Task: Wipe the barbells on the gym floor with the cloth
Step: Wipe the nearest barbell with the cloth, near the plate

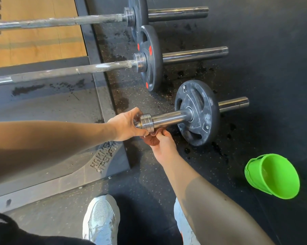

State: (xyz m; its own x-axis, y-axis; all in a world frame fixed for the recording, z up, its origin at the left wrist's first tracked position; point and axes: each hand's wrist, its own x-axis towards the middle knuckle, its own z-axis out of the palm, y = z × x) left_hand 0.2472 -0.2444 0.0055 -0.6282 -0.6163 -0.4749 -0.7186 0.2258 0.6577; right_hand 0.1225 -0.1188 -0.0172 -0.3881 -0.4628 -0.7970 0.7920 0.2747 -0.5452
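Three barbells lie side by side on the black rubber floor. The nearest barbell [170, 116] carries a dusty black plate [197, 112] and has a shiny steel sleeve. My left hand [126, 123] grips this bar at its collar [145, 121]. Just below the collar, my right hand [162, 144] pinches a small brown cloth [151, 140], bunched up under the bar. The middle barbell [99, 67] and the far barbell [60, 21] each have chalk-white marks on their shafts and a black plate.
A green plastic tub [273, 175] lies tilted on the floor at the right. A grey lifting platform frame [103, 96] with a wooden inlay [37, 30] fills the left. Wet dark spots dot the floor around the plates. My white shoes [101, 220] stand at the bottom.
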